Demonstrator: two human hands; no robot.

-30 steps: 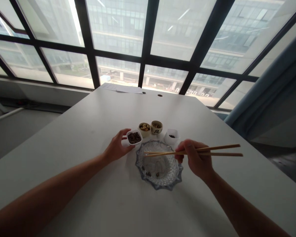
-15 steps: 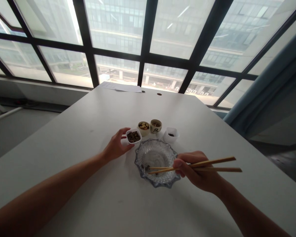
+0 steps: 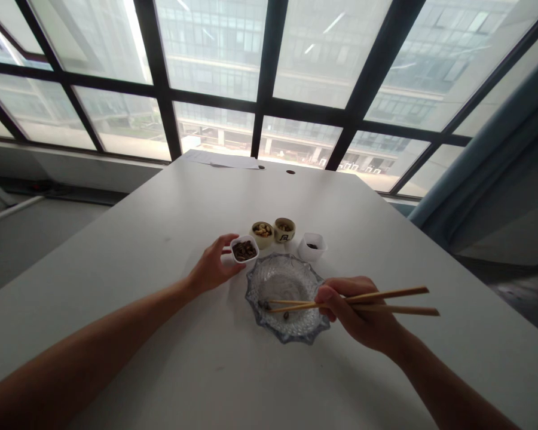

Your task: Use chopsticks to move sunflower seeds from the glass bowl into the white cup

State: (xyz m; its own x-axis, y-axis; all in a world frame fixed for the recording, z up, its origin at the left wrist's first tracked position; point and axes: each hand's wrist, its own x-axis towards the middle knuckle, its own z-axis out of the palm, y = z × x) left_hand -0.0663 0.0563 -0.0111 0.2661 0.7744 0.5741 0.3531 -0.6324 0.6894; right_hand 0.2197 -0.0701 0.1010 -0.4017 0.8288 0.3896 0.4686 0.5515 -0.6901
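Observation:
My right hand (image 3: 363,313) grips a pair of wooden chopsticks (image 3: 385,301). Their tips reach left into a scalloped glass dish (image 3: 287,295), close to a few dark seeds lying in its near part. My left hand (image 3: 213,266) is curled around a small white square cup of dark seeds (image 3: 244,249), which stands on the table just left of the dish. Whether the chopstick tips pinch a seed is too small to tell.
Behind the dish stand a cup of peanuts (image 3: 262,233), a cup with a dark mark (image 3: 284,229) and a white square cup (image 3: 312,246) holding a few dark bits. A paper sheet (image 3: 219,159) lies at the white table's (image 3: 161,334) far edge, below large windows.
My right hand came down and toward me, bringing the chopstick tips from above the dish's middle to its near part by the seeds. My left hand stayed on the seed cup.

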